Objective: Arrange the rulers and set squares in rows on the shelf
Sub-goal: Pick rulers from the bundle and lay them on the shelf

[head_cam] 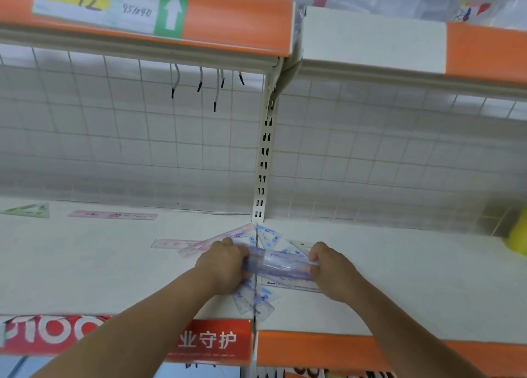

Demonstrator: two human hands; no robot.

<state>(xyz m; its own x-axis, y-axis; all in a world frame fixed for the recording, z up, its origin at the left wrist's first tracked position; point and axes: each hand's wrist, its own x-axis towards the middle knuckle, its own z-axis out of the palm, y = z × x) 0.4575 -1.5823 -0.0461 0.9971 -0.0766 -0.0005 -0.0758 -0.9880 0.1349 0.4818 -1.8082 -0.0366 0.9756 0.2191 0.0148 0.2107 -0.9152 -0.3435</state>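
L hand (225, 266) and R hand (330, 272) each gripped one end of a clear blue ruler stack (281, 265), fingers curled round it. Stack was held approx. horiz. in front of the upright (263, 163), over loose set squares (253, 300) lying on the shelf (85, 263). Pink ruler (112, 215) and green set square (27, 209) lay flat at rear L, well apart from both hands.
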